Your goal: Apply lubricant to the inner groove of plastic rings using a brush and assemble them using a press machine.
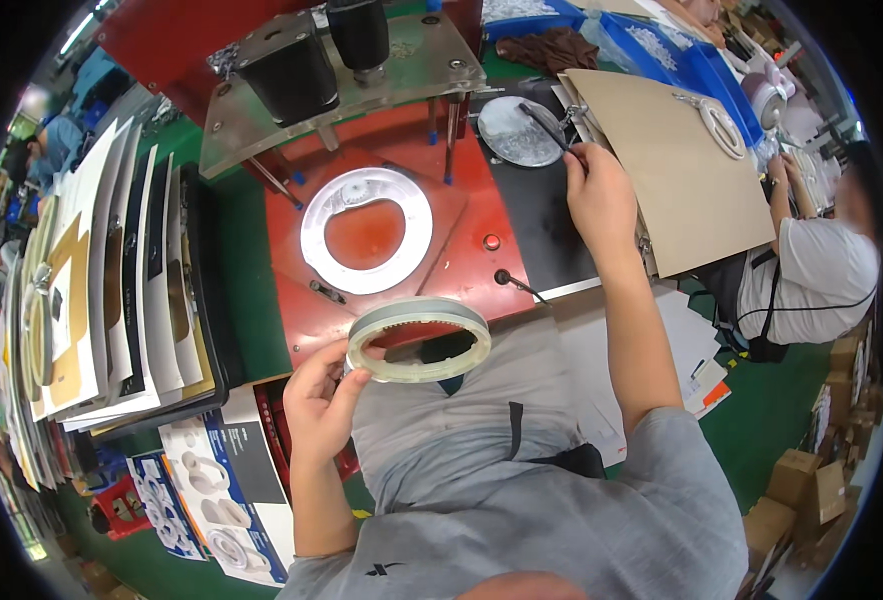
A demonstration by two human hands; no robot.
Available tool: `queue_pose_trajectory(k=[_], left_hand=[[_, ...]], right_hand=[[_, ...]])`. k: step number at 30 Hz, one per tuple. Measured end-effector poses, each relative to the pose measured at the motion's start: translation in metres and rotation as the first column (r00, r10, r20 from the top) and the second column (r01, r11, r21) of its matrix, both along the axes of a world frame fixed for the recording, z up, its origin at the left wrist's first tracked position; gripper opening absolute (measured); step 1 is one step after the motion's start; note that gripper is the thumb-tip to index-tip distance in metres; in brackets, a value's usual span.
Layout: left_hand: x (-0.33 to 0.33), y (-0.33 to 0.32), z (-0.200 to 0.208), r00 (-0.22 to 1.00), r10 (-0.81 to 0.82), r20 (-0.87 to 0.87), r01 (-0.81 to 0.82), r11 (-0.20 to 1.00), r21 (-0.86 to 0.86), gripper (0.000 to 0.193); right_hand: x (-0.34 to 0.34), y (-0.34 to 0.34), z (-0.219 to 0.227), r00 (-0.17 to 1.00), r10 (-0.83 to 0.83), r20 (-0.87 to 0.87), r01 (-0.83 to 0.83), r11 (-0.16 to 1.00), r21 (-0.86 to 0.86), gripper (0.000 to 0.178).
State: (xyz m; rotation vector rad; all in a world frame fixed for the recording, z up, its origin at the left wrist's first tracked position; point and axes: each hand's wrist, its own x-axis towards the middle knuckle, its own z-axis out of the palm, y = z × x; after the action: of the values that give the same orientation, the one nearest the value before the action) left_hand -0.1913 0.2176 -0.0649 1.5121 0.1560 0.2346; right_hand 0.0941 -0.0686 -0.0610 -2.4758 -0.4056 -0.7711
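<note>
My left hand (324,400) grips the near left edge of a pale plastic ring (432,375), thumb in front. The ring has a grey outer band and is held tilted above my lap, just in front of the red machine base (472,275). My right hand (602,195) pinches a slim dark-handled tool (544,125), perhaps a brush. Its tip reaches over a round shallow dish (510,150) with a whitish, smeared surface. A white ring-shaped part (327,250) lies flat on the red base, a clear piece at its top.
Above the base hangs a clear plate (392,100) on posts, with black blocks. The base carries a red button (492,242) and a small black lever (503,277). Stacked boards (112,290) stand left; a tan board (682,180) and blue trays (652,50) lie right. A co-worker (812,260) sits far right.
</note>
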Motion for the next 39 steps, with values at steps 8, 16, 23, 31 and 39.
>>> queue_pose_trajectory(k=[8,16,23,31,39], left_hand=[[-0.001,0.001,-0.002,1.0,-0.01,0.007,0.01,1.0,-0.009,0.032],[-0.002,0.007,-0.002,0.999,-0.036,-0.001,0.036,0.999,0.031,0.03],[-0.007,0.011,-0.008,0.999,-0.019,0.037,0.016,0.996,0.086,0.033],[-0.005,0.011,0.043,0.98,-0.049,0.195,0.004,0.974,0.225,0.026],[0.043,0.011,0.102,0.844,-0.159,0.512,-0.204,0.788,0.581,0.026]], right_hand=[[0.008,0.004,-0.001,0.998,-0.059,0.005,0.059,0.982,-0.18,0.017],[-0.019,-0.007,-0.004,0.998,-0.038,0.058,0.043,0.994,-0.103,0.017],[-0.04,-0.022,0.003,0.999,-0.048,0.013,0.049,0.994,-0.098,0.015],[-0.066,-0.025,0.049,0.898,0.228,-0.376,-0.027,0.882,0.471,0.024],[-0.107,-0.046,0.073,0.588,0.734,-0.339,-0.101,0.483,0.87,0.028]])
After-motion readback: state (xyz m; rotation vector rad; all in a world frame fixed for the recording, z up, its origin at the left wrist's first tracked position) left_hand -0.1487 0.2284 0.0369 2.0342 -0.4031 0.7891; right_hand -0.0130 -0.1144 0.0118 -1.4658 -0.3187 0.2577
